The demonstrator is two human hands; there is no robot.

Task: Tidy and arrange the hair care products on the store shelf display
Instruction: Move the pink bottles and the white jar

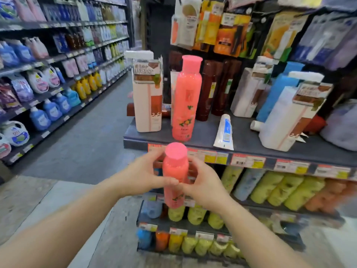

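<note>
I hold a pink bottle with a pink cap upright in front of the shelf edge, my left hand on its left side and my right hand on its right. A second, matching pink bottle stands upright on the dark shelf just above. Left of it stands a white and brown boxed pump bottle. A white tube lies on the shelf to the right, beside a tilted white pump bottle. Brown bottles stand behind.
A blue bottle leans at the back right. Lower shelves hold rows of yellow-green bottles and orange ones. Hanging packs fill the rack above. An aisle floor runs left, with detergent shelves along it.
</note>
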